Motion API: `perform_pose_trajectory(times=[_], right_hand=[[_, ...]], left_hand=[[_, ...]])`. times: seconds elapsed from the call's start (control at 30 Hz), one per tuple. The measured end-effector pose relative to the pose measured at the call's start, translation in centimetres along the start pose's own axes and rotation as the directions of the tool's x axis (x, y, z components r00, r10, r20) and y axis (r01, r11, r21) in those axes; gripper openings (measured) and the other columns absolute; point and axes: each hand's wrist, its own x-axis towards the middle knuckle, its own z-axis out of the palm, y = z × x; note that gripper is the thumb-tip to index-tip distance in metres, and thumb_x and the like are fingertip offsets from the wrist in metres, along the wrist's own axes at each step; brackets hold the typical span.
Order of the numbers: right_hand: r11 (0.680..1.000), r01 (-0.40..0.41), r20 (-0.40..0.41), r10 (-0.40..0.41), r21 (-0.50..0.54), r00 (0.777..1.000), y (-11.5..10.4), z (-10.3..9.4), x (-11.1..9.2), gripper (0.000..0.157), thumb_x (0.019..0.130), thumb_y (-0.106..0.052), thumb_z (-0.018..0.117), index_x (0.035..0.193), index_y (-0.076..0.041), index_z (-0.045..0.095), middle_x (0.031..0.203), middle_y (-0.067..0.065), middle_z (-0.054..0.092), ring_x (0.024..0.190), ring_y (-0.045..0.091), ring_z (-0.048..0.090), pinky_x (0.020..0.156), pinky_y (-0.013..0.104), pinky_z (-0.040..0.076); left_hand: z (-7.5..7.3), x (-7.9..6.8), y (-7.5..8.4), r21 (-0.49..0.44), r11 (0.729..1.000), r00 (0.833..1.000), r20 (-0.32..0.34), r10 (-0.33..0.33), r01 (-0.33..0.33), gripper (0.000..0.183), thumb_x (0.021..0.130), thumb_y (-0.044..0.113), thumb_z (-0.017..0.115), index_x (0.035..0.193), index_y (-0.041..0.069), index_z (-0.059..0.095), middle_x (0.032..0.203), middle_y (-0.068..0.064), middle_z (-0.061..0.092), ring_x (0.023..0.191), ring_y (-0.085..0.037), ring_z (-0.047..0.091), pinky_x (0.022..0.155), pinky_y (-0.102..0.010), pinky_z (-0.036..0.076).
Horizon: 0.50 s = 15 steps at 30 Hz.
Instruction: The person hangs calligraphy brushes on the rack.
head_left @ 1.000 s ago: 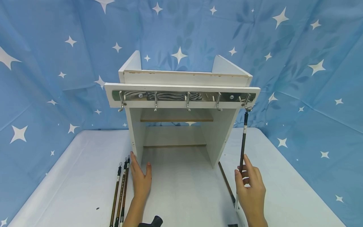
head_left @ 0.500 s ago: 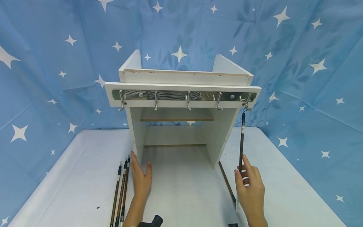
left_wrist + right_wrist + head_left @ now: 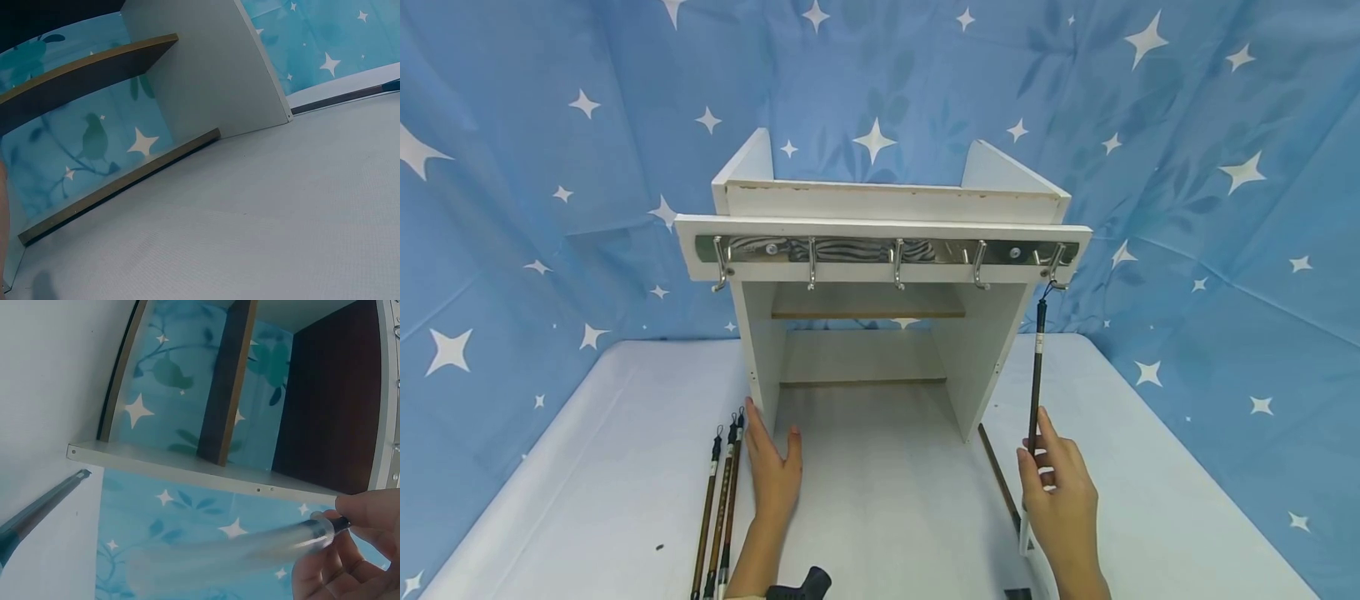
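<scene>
right hand [image 3: 1063, 493] holds brush [image 3: 1037, 377] off panel [image 3: 976, 350] | left hand [image 3: 773, 477] seemingly touches edge [image 3: 750, 367]

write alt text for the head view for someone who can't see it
The person's right hand holds a dark rod, its cord loop at the rightmost hook of a white shelf unit. The left hand is at the foot of the unit's left panel. Three similar rods lie on the white table at left, another at right.

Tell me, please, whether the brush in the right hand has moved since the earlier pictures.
Yes: in the head view, the brush has shifted slightly left against the rightmost hook.
</scene>
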Motion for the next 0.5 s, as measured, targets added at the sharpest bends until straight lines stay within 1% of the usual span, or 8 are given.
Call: perform_pose_trajectory(times=[0.1,0.17,0.3,0.4,0.5], right_hand=[[1.000,-0.004,0.011,0.004,-0.011,1.000,0.13,0.08,-0.07,0.061,0.073,0.011,0.066,0.130,-0.003,0.049,0.085,0.013,0.060,0.076,-0.015,0.043,0.058,0.000,0.040],[1.000,-0.009,0.018,0.010,-0.016,1.000,0.25,0.17,-0.11,0.062,0.073,0.011,0.066,0.131,-0.004,0.049,0.085,0.012,0.060,0.075,-0.010,0.047,0.059,0.000,0.040],[0.999,-0.037,0.047,0.038,-0.036,0.998,0.47,0.42,-0.16,0.062,0.074,0.009,0.067,0.132,-0.004,0.047,0.086,0.013,0.061,0.072,0.011,0.059,0.059,0.000,0.041],[0.996,-0.063,0.076,0.068,-0.057,0.995,0.60,0.60,-0.19,0.061,0.075,0.007,0.067,0.132,-0.002,0.046,0.089,0.014,0.062,0.073,0.023,0.061,0.058,0.008,0.046],[0.994,-0.096,0.099,0.102,-0.059,0.990,0.77,0.77,-0.20,0.060,0.076,0.005,0.066,0.132,-0.001,0.046,0.091,0.014,0.063,0.074,0.023,0.061,0.057,0.018,0.050]], left_hand=[[-0.01,-0.03,0.00,0.001,1.000,1.000,-0.001,-0.001,0.001,0.080,0.092,0.019,0.053,0.147,0.026,-0.003,0.143,-0.022,0.019,0.132,-0.043,0.023,0.097,-0.068,0.025],[-0.03,-0.08,0.01,0.004,1.000,1.000,0.000,-0.003,0.003,0.080,0.091,0.019,0.053,0.147,0.025,-0.003,0.144,-0.022,0.019,0.132,-0.043,0.023,0.097,-0.068,0.025],[-0.03,-0.07,0.04,0.007,1.000,1.000,0.002,-0.003,0.003,0.080,0.091,0.019,0.053,0.147,0.026,-0.003,0.144,-0.021,0.018,0.132,-0.042,0.023,0.098,-0.068,0.024],[-0.03,0.01,0.09,0.006,1.000,1.000,0.006,-0.001,0.001,0.080,0.091,0.019,0.053,0.147,0.026,-0.004,0.144,-0.022,0.018,0.132,-0.043,0.022,0.098,-0.068,0.024],[-0.08,0.07,0.21,0.007,1.000,1.000,0.010,-0.008,0.008,0.080,0.092,0.019,0.053,0.147,0.027,-0.005,0.144,-0.022,0.018,0.132,-0.043,0.022,0.099,-0.067,0.024]])
